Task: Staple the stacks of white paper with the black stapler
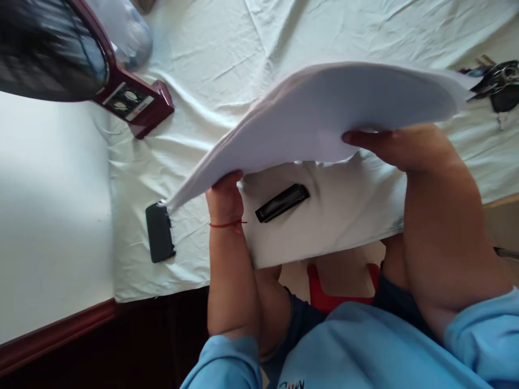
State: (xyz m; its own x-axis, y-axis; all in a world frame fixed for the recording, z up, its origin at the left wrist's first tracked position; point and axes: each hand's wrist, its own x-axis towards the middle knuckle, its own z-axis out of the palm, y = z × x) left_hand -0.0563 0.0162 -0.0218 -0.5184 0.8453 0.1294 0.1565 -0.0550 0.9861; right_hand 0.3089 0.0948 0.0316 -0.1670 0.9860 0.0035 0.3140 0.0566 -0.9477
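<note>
A wide white stack of paper sheets (300, 119) is held up above the table, bowed along its far edge. My left hand (226, 197), with a red string at the wrist, is closed on its near left edge. At the near right edge, my right hand (395, 147) grips the sheets with the thumb on the near face; the other fingers are hidden behind. On the cloth below, between my forearms, lies a black stapler (283, 203), apart from both hands.
A pale cloth (203, 70) covers the table. A dark phone (159, 232) lies at the left. Keys (500, 81) are at the far right. A dark red stand (150, 108) with a dark glossy oval top and a clear plastic bag (132, 38) are back left. A red stool (324, 294) shows below.
</note>
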